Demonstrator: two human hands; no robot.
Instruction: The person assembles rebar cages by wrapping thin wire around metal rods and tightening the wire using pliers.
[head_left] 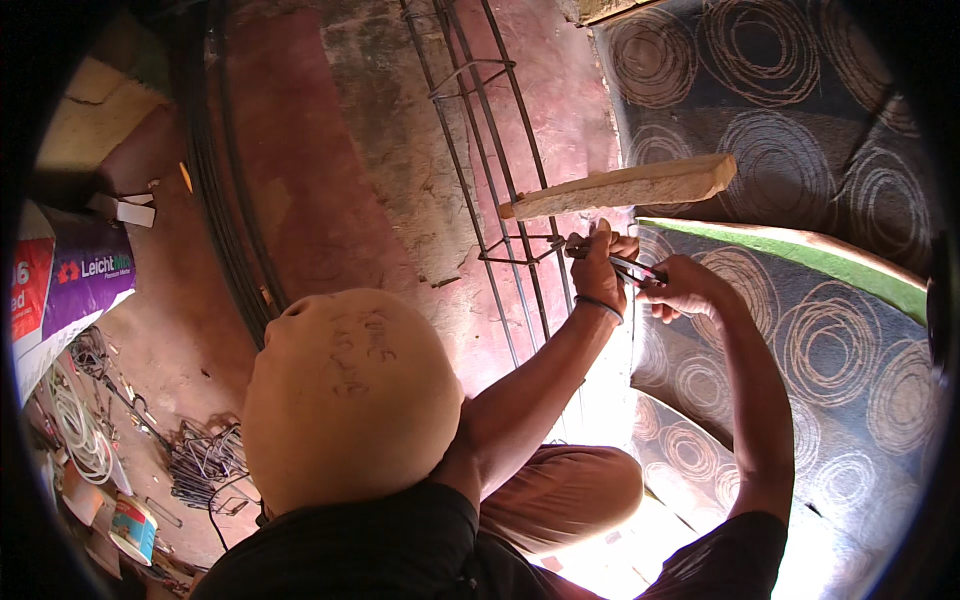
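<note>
My left hand [603, 262], a dark band round its wrist, is closed around the head end of a pair of pincers [634, 270]. The dark jaws are at a bent stirrup [530, 252] on a long rebar cage [478, 130]. Fingers of my right hand [690, 287] close on the handle ends, just right of the left hand. A rough wooden batten [625, 187] lies across the cage's right side, directly beyond my hands. What the jaws grip is too small to make out.
A pale yellow head covering [350, 400] fills the lower left, beside my left forearm. Long dark rods [215, 170] lie on the red floor further left. Bent stirrups [205, 462], coiled tubing [80, 425] and a printed bag [85, 270] lie leftmost. Circle-patterned fabric [780, 170] borders the right.
</note>
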